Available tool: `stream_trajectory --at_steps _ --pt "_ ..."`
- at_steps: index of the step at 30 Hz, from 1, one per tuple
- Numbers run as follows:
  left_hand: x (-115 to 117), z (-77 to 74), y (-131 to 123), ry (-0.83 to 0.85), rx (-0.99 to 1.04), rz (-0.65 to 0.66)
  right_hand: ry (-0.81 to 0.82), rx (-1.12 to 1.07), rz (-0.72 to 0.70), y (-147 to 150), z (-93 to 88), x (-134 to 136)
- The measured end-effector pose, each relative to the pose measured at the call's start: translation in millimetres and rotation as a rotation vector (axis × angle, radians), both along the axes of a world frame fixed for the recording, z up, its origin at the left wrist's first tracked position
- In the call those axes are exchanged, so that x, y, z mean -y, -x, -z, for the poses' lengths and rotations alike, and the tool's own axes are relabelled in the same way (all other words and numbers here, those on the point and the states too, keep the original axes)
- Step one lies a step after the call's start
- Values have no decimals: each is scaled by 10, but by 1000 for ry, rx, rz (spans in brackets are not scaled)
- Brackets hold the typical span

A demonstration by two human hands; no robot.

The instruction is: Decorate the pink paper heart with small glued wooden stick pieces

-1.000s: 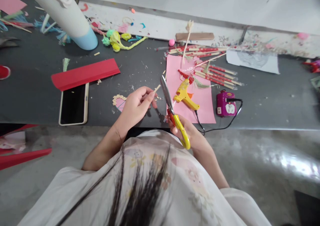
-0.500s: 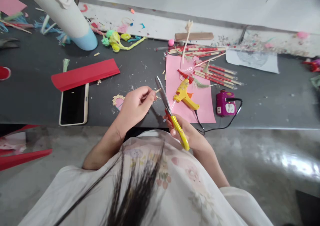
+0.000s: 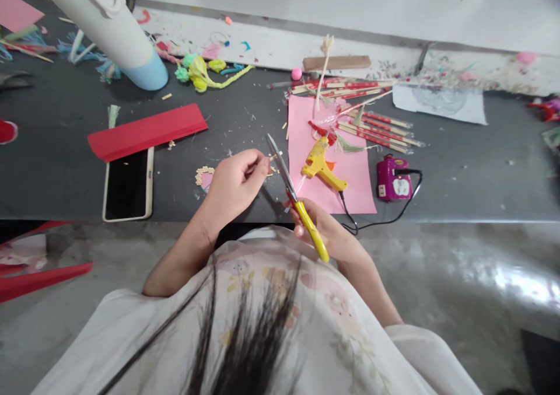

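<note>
Between thumb and fingers, my left hand pinches a thin wooden stick, whose tip reaches the scissor blades. My right hand is closed around the handles of yellow-handled scissors; the metal blades point up and to the left, by the stick. Small cut wooden bits lie on the table under the blades. Left of my left hand sits a pink piece edged with small pale bits, partly covered by that hand. A yellow hot glue gun rests on a pink sheet beyond my right hand.
A phone lies partly under a folded red card. A tall bottle stands at the back left. Wrapped red-and-wood sticks lie on the right, near a purple box with a black cable.
The scissor blades have come slightly closer together around the stick's end. My hands stay almost in place; the whole view has shifted a little.
</note>
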State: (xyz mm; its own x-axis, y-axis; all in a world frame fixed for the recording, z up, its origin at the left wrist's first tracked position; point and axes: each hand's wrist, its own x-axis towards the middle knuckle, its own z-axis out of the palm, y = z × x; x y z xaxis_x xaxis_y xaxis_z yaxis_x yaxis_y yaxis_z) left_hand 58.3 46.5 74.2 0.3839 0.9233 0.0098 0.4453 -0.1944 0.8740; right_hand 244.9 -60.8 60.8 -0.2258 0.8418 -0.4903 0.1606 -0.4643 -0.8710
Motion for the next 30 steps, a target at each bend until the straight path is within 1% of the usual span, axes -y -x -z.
stream_trajectory --at_steps 10,18,21,25,30 --pt "-1 -1 23 -6 -17 2 6 -10 6 -9 -7 -3" --pt "-32 -14 22 -66 -73 32 14 51 11 16 30 3" --pt "-55 -17 35 -84 -107 53 18 33 50 45 57 17" --pt "-86 -15 77 -82 -155 89 -9 -68 125 77 123 45" --pt "-112 -1 126 -50 -170 114 -52 -14 129 78 221 71"
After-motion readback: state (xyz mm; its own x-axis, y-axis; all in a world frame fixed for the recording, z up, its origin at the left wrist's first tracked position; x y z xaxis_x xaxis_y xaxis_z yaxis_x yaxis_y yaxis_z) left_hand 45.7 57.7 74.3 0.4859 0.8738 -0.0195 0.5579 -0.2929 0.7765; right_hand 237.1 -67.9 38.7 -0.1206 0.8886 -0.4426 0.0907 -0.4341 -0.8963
